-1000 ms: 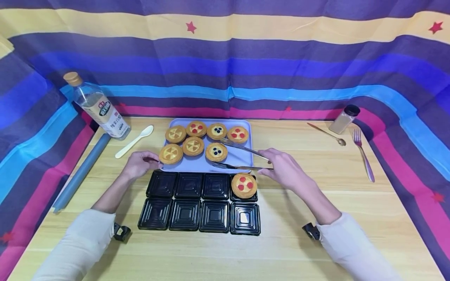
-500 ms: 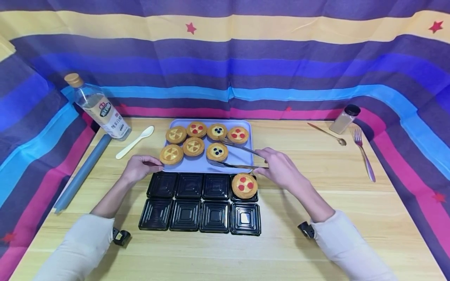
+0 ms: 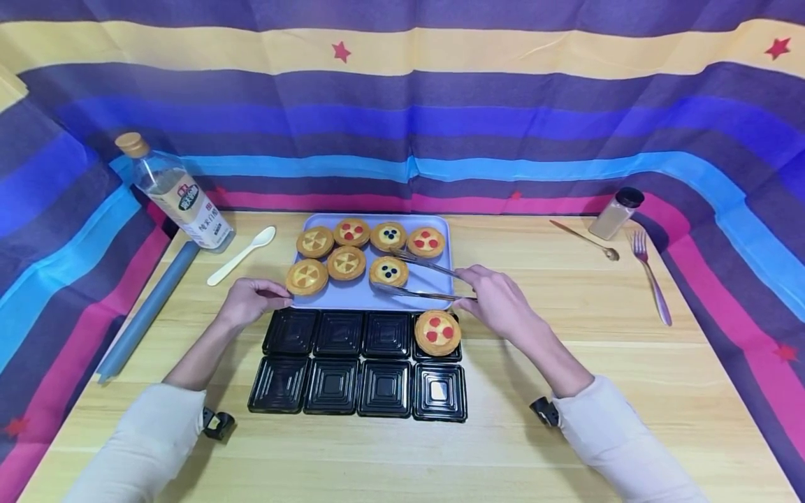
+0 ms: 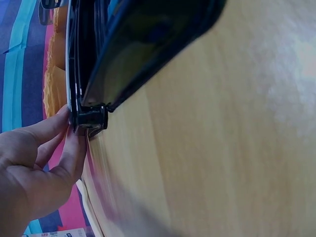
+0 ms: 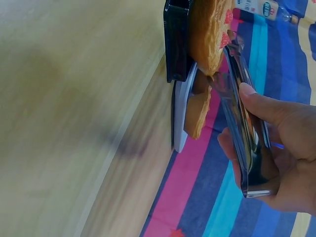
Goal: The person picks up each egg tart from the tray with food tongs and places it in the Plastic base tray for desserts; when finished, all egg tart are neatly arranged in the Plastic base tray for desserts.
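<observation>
A pale wooden table (image 3: 566, 349) with light grain carries everything, and a striped cloth (image 3: 402, 119) in purple, blue, yellow and magenta with small red stars rises behind it and wraps down both sides.

The right hand (image 3: 499, 302) grips a pair of metal tongs (image 3: 420, 279), its fingers (image 5: 269, 106) curled round the handle end; the two arms stand apart and reach toward 10 o'clock over the lavender tray (image 3: 434, 283), their tips on either side of a blueberry tart (image 3: 388, 271). Whether the tips touch the tart cannot be told.

The left hand (image 3: 248, 299) rests at the tray's near left corner, its fingers (image 4: 74, 148) pinching that edge, just beside a yellow-topped tart (image 3: 306, 275). Seven tarts lie on the tray in two rows.

Just at 6 o'clock of the tray sits a black moulded tray (image 3: 333, 384) of eight square cups in two rows of four. A red-dotted tart (image 3: 437, 331) fills the far right cup, close under the right hand.

At 10 o'clock of the lavender tray a clear bottle (image 3: 172, 192) with a tan cap leans against the cloth, with a cream plastic spoon (image 3: 242, 253) near it and a grey-blue rolled sheet (image 3: 144, 311) along the left edge of the table. At 2 o'clock, well apart, lie a gold spoon (image 3: 585, 240), a small spice jar (image 3: 616, 213) with a black lid and a silvery fork (image 3: 650, 283).

Both arms wear pale sleeves (image 3: 144, 440).
</observation>
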Motion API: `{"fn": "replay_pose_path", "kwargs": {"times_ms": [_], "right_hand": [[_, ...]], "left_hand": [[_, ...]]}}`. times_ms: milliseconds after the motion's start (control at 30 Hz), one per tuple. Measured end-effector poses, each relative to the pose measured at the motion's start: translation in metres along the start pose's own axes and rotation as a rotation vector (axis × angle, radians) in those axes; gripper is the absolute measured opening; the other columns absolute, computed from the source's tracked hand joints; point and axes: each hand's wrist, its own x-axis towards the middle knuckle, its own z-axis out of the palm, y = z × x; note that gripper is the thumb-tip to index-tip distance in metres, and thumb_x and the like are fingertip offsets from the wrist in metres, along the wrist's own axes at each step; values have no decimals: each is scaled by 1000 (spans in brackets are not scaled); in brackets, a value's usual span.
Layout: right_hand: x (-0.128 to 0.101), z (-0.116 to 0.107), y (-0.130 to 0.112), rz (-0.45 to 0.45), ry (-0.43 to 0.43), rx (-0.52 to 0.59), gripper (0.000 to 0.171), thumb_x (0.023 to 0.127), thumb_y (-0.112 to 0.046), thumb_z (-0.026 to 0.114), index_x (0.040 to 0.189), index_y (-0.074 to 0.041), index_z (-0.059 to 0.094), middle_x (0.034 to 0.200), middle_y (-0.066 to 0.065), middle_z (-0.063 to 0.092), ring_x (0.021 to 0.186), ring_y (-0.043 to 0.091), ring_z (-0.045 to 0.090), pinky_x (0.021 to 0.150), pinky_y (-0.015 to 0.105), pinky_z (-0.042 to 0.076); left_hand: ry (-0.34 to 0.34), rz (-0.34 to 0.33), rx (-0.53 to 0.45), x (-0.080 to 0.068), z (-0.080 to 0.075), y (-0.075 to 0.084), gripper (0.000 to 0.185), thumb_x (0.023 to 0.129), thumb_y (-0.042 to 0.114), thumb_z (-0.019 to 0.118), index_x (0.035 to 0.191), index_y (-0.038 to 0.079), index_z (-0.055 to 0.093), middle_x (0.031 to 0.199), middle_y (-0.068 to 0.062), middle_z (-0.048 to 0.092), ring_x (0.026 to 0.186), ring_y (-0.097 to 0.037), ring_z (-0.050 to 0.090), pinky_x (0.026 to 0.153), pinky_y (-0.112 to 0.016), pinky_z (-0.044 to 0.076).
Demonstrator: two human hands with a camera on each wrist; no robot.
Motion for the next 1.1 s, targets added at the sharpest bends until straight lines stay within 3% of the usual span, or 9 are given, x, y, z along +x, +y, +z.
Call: {"fn": "replay_pose_path", "kwargs": {"times_ms": [533, 767, 1100], "right_hand": [[-9, -9, -6, -41, 37, 14, 53, 77, -24, 78, 122, -2, 61, 109, 15, 69, 79, 26, 67, 70, 40, 55], [-17, -15, -9, -56, 37, 2, 53, 77, -23, 78, 122, -1, 60, 110, 15, 69, 86, 28, 68, 79, 43, 55], [-33, -27, -13, -58, 14, 4, 51, 79, -24, 77, 124, -7, 61, 109, 9, 69, 83, 23, 67, 73, 39, 55]], "left_hand": [[4, 17, -29, 2, 1, -2, 26, 79, 7, 75, 99, -9, 69, 90, -10, 75, 69, 4, 62, 67, -16, 51], [2, 25, -29, 0, 0, -5, 26, 79, 7, 75, 98, -9, 69, 93, -13, 74, 70, 4, 62, 68, -16, 52], [4, 31, -28, 1, 0, -4, 23, 79, 7, 75, 96, -8, 70, 93, -13, 74, 71, 4, 62, 67, -16, 51]]}}
